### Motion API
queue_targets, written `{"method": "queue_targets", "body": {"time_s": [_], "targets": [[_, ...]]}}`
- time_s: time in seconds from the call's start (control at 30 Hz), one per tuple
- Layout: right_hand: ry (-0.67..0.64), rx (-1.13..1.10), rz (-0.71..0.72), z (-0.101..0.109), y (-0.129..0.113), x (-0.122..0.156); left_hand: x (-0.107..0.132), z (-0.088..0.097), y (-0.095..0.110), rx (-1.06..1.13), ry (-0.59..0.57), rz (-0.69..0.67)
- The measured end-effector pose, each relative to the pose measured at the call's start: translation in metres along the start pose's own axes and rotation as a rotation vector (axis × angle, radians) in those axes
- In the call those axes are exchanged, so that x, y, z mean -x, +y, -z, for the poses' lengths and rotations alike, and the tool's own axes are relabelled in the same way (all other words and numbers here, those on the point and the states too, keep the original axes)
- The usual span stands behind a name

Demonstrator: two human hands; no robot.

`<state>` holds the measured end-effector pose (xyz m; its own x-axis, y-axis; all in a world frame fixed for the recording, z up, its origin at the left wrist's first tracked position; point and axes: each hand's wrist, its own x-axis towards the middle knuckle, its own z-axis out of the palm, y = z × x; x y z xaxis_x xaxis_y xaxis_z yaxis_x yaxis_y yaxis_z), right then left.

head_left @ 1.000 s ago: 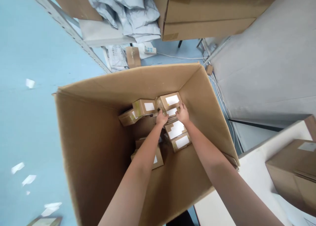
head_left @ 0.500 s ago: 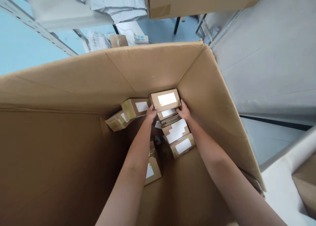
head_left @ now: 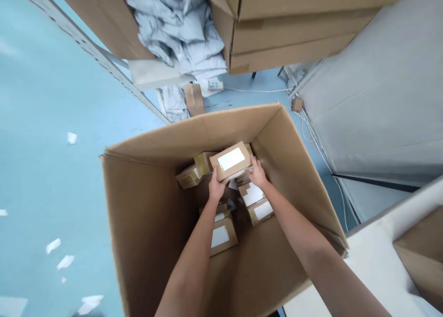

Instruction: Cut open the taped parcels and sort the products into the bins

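Note:
Inside a large open cardboard carton [head_left: 145, 206], a small brown cardboard box [head_left: 224, 162] with a white label on top is gripped between both hands. My left hand [head_left: 217, 186] has its fingers round the box's near left corner. On the opposite end, my right hand [head_left: 256, 171] holds its right side. The box is tilted and partly covers other boxes behind and below it. Two labelled boxes [head_left: 254, 201] lie below my right hand. Another labelled box [head_left: 221, 236] rests nearer, beside my left forearm. Taped boxes [head_left: 190, 175] lie against the carton's far left.
Behind the carton, a shelf holds a pile of grey mailing bags [head_left: 187, 35] and big cardboard boxes [head_left: 297, 31]. A grey panel [head_left: 377, 77] rises at right, with cables [head_left: 314, 137] along its foot. Paper scraps [head_left: 53, 246] lie on the blue floor.
The held box has come up off the boxes under it, closer to me, and tilted. My view has drawn back, so more of the carton and floor shows.

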<state>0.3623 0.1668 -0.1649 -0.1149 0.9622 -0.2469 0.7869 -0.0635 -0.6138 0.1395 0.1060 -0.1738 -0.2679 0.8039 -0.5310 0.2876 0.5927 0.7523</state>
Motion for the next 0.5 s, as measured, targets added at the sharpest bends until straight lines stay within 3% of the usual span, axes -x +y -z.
{"method": "queue_targets", "body": {"time_s": [0.13, 0.33, 0.43, 0.5], "targets": [[0.071, 0.108, 0.135, 0.051, -0.073, 0.043, 0.055, 0.044, 0.046, -0.054, 0.099, -0.092], [0.311, 0.135, 0.167, 0.143, -0.178, 0.123, 0.155, 0.102, 0.127, -0.08, 0.067, -0.233], [0.428, 0.111, 0.155, 0.189, -0.216, 0.17, 0.205, 0.124, 0.167, -0.098, 0.051, -0.28], [0.518, 0.094, 0.126, 0.217, -0.23, 0.205, 0.233, 0.135, 0.192, -0.149, -0.021, -0.308]]}}
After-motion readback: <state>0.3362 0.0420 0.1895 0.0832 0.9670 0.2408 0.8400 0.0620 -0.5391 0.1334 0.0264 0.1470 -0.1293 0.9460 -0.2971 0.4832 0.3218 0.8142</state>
